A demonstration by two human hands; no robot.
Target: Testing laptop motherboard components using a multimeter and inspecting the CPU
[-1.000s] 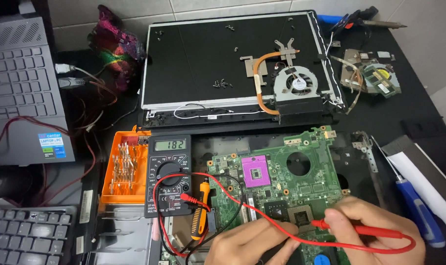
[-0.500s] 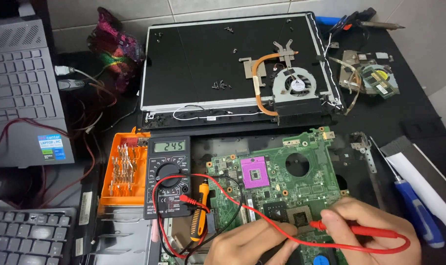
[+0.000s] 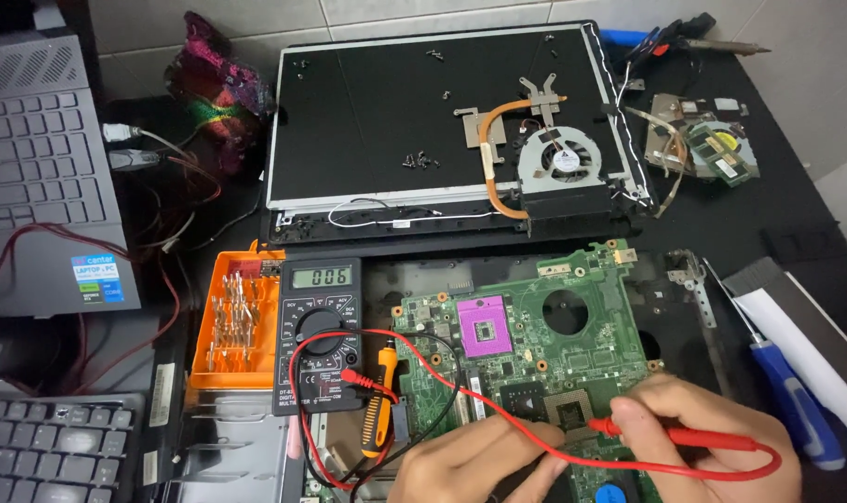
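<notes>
While a green motherboard (image 3: pixel 535 345) lies near-centre on the black surface (image 3: pixel 796 214), the right hand (image 3: pixel 712 438) pinches a red probe (image 3: pixel 684 435) at its chip; left hand (image 3: pixel 479 461) rests clenched w/ a lead beneath. Multimeter (image 3: pixel 319 331) & orange bit case (image 3: pixel 232 326) sit left, fan assy (image 3: pixel 549 158) on laptop lid (image 3: pixel 386 112) far, white tiled wall behind.

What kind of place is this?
Likely a small electronics repair bench, maybe at home. A bare green circuit board lies on a black table, the right hand holds a red probe to it, a black meter sits beside it, and a fan with copper pipe rests on an opened laptop shell.
</notes>
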